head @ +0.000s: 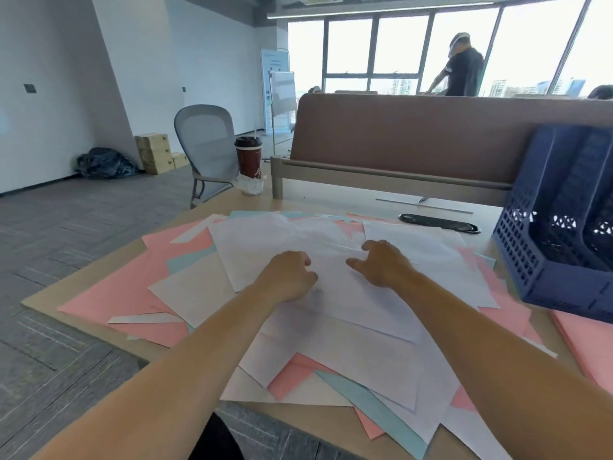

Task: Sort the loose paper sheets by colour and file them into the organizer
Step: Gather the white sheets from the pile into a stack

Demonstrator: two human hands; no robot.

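Note:
A loose pile of white sheets, pink sheets and light blue sheets covers the desk. The blue slotted organizer stands at the right, its slots showing no paper from here. My left hand lies on the top white sheets near the middle of the pile, fingers curled down onto the paper. My right hand is just to its right, thumb and fingers bent over a raised fold of a white sheet. Whether either hand truly pinches a sheet is hard to tell.
A dark red cup stands at the desk's far left corner, beside a brown partition. A black oval cable cover lies behind the pile. More pink paper lies under the organizer's front. A grey chair stands beyond.

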